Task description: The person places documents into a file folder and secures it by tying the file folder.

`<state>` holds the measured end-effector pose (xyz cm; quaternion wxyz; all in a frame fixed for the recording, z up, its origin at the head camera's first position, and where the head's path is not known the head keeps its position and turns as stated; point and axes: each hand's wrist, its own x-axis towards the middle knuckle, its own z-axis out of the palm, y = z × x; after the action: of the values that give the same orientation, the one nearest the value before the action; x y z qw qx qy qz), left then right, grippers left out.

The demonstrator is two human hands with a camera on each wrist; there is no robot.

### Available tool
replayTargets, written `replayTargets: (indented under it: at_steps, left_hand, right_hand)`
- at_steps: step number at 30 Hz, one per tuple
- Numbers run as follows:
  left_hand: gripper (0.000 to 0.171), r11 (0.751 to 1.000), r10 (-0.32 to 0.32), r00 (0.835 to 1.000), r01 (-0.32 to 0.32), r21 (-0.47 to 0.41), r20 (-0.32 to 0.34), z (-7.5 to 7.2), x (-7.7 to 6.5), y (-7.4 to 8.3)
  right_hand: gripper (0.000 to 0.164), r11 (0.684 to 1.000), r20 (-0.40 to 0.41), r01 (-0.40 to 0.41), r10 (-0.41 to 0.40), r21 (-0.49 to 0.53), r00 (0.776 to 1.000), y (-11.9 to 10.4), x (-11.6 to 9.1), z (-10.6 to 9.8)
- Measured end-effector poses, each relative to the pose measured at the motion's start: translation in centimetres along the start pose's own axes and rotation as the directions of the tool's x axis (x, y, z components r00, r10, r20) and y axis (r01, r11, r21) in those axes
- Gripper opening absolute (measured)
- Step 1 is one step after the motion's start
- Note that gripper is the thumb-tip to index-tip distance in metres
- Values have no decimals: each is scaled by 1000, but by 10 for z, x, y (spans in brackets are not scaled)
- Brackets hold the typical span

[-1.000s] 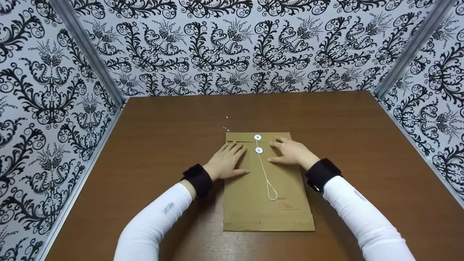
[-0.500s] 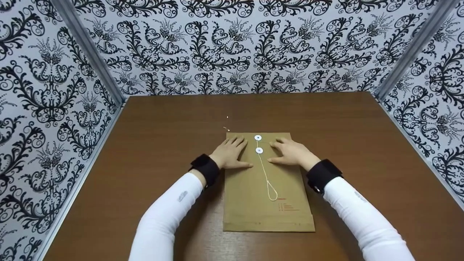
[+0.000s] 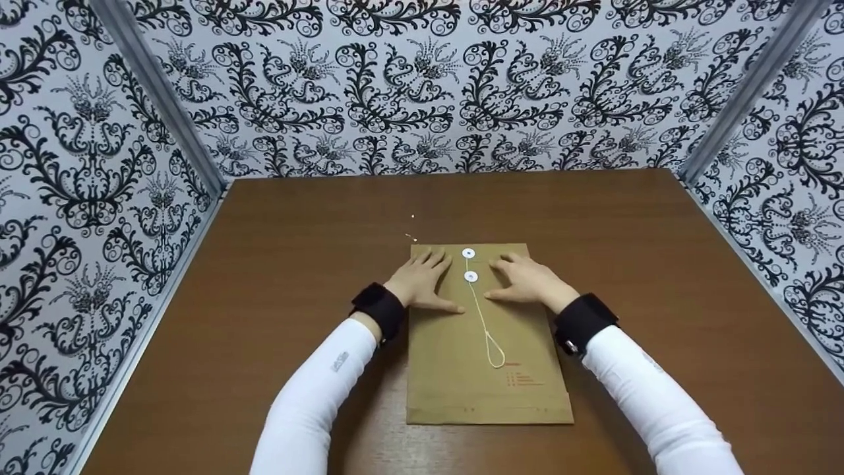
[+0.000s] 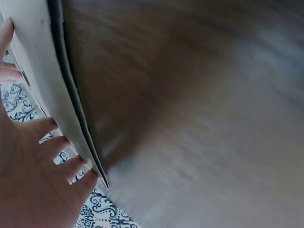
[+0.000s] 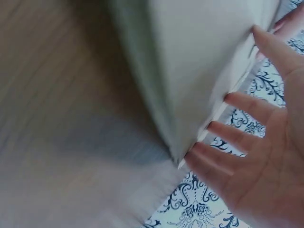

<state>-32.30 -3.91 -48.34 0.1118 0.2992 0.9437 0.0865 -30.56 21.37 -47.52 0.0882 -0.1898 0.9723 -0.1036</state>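
A brown kraft document envelope (image 3: pixel 488 389) lies flat on the table, its flap end away from me. Two white button discs (image 3: pixel 470 276) sit one above the other near that end, joined by a pale string (image 3: pixel 479 307) that ends in a loop. On the upper left of the envelope rests my left hand (image 3: pixel 420 282), fingers spread and thumb pointing inward. My right hand (image 3: pixel 529 282) touches the upper right part with its fingertips, the fingers extended. Both wrist views show the fingertips of the left hand (image 4: pixel 42 166) and right hand (image 5: pixel 256 152) against the envelope's surface.
Beyond the envelope's top left corner lie small white bits (image 3: pixel 413 238) on the brown table (image 3: pixel 297 231). Patterned black-and-white walls (image 3: pixel 422 86) rise at the back and both sides, with grey metal posts (image 3: pixel 165 99) at the corners.
My left hand has slid slightly up and inward over the envelope, covering its upper left corner area. The right hand stays nearly in place, and the envelope has not shifted.
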Motion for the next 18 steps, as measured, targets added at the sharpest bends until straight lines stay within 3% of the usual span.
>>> replayTargets:
  at_steps: [9, 18]
  left_hand:
    - [112, 1000, 6, 1000, -6, 11, 3, -1, -2, 1]
    - [111, 1000, 4, 1000, -4, 28, 8, 0, -1, -1]
  right_hand:
    - [57, 1000, -68, 27, -27, -1, 997, -25, -9, 4]
    - [33, 987, -89, 50, -36, 153, 995, -44, -26, 16]
